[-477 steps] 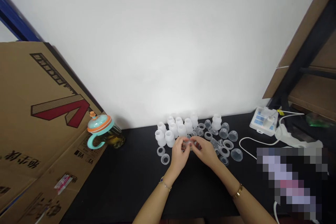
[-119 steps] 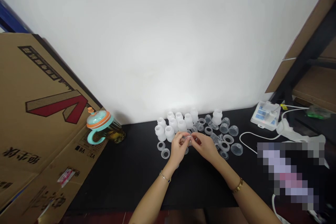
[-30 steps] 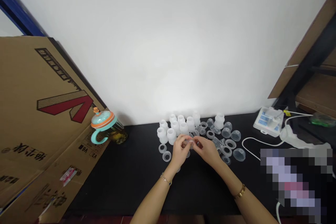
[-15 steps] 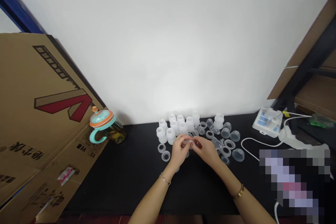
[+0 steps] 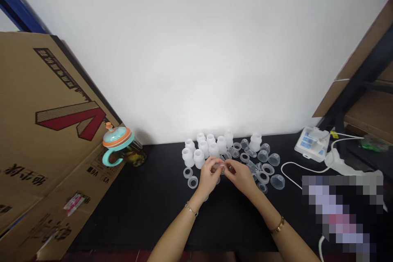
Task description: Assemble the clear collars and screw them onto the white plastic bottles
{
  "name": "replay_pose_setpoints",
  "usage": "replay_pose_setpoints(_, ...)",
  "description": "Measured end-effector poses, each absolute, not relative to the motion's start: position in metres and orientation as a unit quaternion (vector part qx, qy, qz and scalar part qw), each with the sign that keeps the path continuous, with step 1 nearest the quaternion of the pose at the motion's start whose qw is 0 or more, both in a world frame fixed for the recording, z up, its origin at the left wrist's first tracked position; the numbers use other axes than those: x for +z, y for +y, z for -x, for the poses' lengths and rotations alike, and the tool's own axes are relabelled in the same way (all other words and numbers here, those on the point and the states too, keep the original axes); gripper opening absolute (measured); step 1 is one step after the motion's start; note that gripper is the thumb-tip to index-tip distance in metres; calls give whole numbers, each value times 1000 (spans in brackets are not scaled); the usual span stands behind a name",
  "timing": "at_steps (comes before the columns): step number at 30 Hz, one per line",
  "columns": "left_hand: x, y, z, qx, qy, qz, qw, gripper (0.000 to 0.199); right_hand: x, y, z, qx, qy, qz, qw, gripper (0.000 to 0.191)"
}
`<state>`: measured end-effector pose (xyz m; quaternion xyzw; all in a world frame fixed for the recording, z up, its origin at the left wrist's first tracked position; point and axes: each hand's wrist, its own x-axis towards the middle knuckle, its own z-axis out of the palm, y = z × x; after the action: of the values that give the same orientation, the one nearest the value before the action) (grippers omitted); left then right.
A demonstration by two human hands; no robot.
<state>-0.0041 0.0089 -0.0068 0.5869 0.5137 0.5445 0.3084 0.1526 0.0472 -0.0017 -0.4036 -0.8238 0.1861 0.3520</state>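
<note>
Hands (image 5: 209,175) (image 5: 244,176) still pinched together on one small clear part (image 5: 222,165), scarcely shifted this past second over the table (image 5: 233,225); from here, work on it looks unfinished.

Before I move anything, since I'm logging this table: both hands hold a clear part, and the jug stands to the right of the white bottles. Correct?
Not quite: the head view shows the jug to the left of the white bottles. The left hand and right hand do hold a clear part.
</note>
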Motion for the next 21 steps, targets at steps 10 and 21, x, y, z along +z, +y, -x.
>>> replay_pose_setpoints(10,-7,7,3,550,517,-585,297,15,-3,47,-153,179,-825,405,351,18)
replay_pose_setpoints(21,-8,7,3,538,524,-598,280,17,-3,47,-153,177,-828,406,344,17)
